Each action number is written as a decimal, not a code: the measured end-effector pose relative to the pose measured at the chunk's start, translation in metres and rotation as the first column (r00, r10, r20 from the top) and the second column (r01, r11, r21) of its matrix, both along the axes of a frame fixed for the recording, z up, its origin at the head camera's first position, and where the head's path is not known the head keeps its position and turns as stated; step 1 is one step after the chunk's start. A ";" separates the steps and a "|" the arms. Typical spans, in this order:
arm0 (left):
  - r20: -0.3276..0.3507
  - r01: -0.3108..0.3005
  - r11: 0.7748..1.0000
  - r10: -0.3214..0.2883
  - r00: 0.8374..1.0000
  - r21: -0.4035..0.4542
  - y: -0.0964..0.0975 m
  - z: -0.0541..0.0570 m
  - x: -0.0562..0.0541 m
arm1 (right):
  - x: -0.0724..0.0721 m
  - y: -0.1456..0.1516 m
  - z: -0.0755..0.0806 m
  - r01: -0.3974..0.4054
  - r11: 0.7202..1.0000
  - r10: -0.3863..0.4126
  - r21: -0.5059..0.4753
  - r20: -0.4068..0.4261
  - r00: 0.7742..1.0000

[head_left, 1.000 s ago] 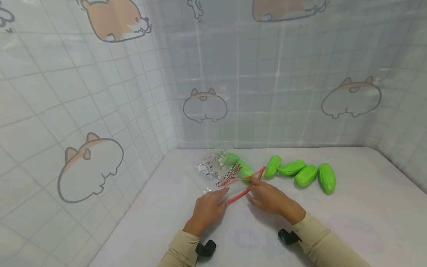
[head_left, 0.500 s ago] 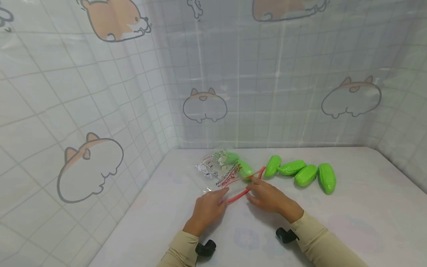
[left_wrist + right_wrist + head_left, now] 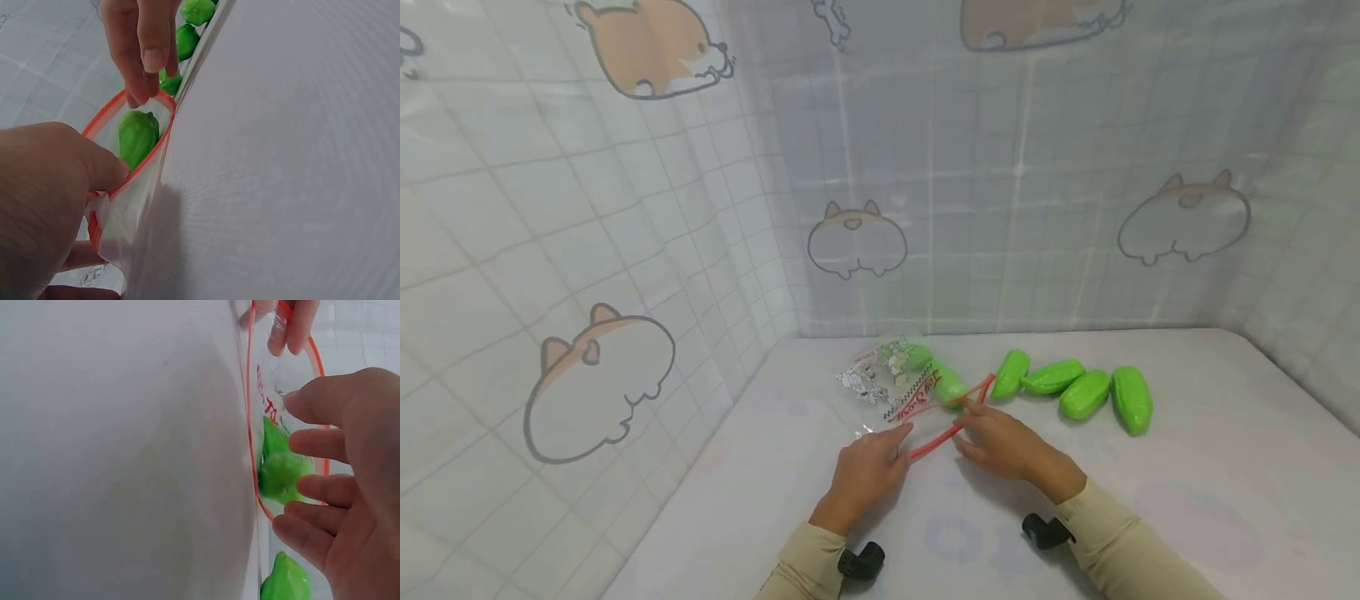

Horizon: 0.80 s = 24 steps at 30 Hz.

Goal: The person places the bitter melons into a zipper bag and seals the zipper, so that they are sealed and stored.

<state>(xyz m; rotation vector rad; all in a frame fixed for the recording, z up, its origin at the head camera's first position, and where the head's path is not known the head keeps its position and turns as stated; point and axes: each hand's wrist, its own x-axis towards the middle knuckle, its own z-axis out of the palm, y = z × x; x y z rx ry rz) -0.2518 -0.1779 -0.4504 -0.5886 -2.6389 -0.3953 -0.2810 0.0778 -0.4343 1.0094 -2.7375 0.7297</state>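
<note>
Bag (image 3: 886, 379): clear plastic, lying on the white table (image 3: 737, 508), its red rim (image 3: 937, 442) parted and facing the person.
Inside: two green pieces (image 3: 951, 385), seen through the plastic, one near the mouth and one farther in.
Left hand (image 3: 867, 468): thumb and fingers pinch the rim near its left end.
Right hand (image 3: 1003, 440): fingers spread, holding nothing, at the mouth's right side; whether a fingertip touches the rim, I cannot tell.
Row: four loose green pieces (image 3: 1085, 395) right of the bag, the leftmost just beside the rim's corner.
Edges: the bag's far end lies near the table's back edge, below the wall sheet (image 3: 970, 167); the table's right edge is well apart from the row.
Room: white surface stretches from the row's right end to that side edge, and between the forearms.
Writing: red script resembling "Toy Story", its last letters unclear, beside a black checkered strip; cartoon figures are printed next to it.
</note>
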 end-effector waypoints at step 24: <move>-0.004 -0.008 1.000 0.008 1.000 0.017 0.000 -0.001 0.001 | 0.001 0.092 0.010 0.236 0.928 -0.270 -0.289 -0.083 0.959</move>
